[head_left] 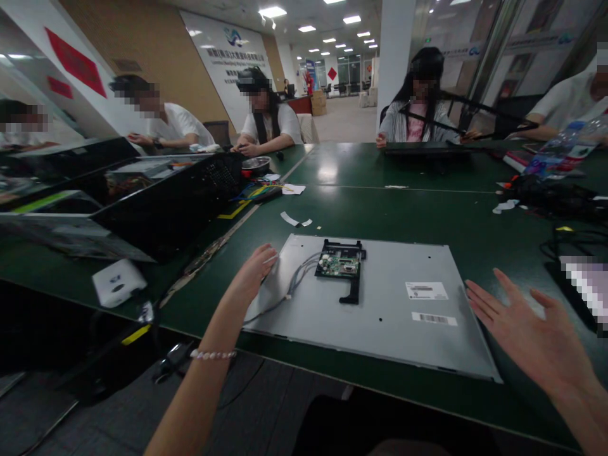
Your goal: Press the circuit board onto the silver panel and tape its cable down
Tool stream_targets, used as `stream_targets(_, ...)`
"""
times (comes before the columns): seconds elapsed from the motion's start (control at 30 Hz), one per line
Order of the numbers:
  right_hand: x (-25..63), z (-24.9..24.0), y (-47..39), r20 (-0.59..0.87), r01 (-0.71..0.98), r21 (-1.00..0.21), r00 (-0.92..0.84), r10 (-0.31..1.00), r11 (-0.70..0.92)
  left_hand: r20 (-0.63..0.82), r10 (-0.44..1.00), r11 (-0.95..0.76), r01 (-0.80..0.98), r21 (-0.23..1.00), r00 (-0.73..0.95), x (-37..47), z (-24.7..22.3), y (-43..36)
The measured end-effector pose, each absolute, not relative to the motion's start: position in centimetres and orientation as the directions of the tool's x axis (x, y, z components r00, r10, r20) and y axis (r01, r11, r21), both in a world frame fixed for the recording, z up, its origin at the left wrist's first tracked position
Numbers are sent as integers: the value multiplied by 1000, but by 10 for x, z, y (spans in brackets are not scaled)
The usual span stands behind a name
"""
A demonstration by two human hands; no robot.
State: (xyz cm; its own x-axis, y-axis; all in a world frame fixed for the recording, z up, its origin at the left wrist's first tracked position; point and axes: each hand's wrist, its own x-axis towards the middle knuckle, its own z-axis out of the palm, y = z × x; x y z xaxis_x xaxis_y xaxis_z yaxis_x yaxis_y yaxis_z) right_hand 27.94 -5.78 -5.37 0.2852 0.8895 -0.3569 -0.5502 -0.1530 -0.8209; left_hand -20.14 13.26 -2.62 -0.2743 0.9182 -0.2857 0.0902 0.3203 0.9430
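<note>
Panel (380,301) laid flat on tabletop (361,212). Left hand (255,275) extended at left edge, contact unclear; right hand (527,329) opened wide beside right edge. Panel best handled by edges, board (338,263) left unpressed.

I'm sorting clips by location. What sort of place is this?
Probably an office doubling as an electronics workshop: a logo sign on the wall, people at a green table, and a metal-backed display panel bearing a circuit board.
</note>
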Motion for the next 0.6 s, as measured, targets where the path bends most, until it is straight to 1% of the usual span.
stream_targets(0.17,291,-47,-61,-369,-563,-816,336,866,-129,-260,946,289,140,947,-194,-179,-27,122)
stream_targets(0.4,315,-38,-68,-382,-540,-834,407,830,-119,-210,965,235,164,958,-156,-150,-28,106)
stream_targets(0.6,334,-48,-71,-325,-451,-886,440,837,-108,-209,969,230,175,957,-132,-123,-25,94)
